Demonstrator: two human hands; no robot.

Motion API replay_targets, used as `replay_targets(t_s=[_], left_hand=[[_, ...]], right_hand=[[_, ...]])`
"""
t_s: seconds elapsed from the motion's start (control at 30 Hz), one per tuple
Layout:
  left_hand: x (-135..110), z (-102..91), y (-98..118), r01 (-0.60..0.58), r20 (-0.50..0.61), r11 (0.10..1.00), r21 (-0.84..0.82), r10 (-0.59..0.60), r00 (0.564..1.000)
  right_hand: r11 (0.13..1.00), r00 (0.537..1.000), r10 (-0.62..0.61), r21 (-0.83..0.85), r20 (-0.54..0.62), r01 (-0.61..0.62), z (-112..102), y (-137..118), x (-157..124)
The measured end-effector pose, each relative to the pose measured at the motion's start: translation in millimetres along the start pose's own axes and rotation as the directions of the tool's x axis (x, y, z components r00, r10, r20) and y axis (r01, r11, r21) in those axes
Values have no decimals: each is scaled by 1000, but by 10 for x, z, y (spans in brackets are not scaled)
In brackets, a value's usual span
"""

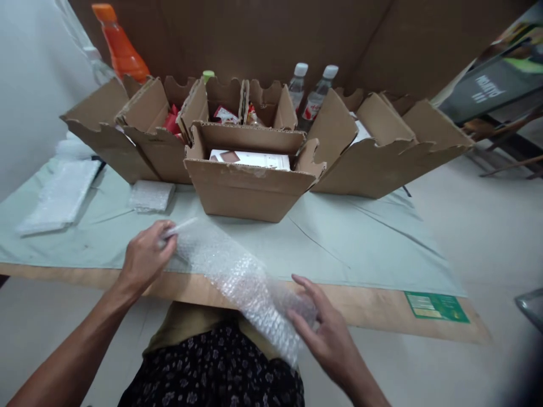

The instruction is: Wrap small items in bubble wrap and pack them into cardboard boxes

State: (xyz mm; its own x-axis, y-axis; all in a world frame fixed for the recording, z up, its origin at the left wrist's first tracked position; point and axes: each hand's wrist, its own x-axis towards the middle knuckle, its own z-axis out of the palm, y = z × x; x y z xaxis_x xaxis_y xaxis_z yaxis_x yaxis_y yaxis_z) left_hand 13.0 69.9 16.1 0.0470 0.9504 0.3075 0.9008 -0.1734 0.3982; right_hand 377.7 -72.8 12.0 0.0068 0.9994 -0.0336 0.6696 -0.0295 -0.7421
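A sheet of clear bubble wrap (237, 271) lies slanted across the near edge of the table (373, 308) and hangs over it toward my lap. My left hand (146, 257) pinches its far left corner, fingers closed on the wrap. My right hand (324, 328) rests on the wrap's near end with fingers spread and a fold under them. Just beyond the wrap stands an open cardboard box (250, 183) holding a white flat item (254, 159).
More open cardboard boxes (144, 135) flank the middle one, holding red packets. Behind them stand an orange bottle (121, 48) and two clear water bottles (316, 96). Folded bubble wrap pieces (150, 195) and foam sheets (59, 198) lie at left. A green sticker (436, 306) marks the table edge.
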Motion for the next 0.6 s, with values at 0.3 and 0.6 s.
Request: replay_targets(t_s=[0.3,0.6], left_hand=[[125,399,742,-674,-108,734,-82,666,738],[98,451,1014,-637,-140,739,-219,622,770]], right_hand=[[935,945,179,251,274,-250,315,188,-847],[874,932,90,422,351,-243,425,-57,-962]])
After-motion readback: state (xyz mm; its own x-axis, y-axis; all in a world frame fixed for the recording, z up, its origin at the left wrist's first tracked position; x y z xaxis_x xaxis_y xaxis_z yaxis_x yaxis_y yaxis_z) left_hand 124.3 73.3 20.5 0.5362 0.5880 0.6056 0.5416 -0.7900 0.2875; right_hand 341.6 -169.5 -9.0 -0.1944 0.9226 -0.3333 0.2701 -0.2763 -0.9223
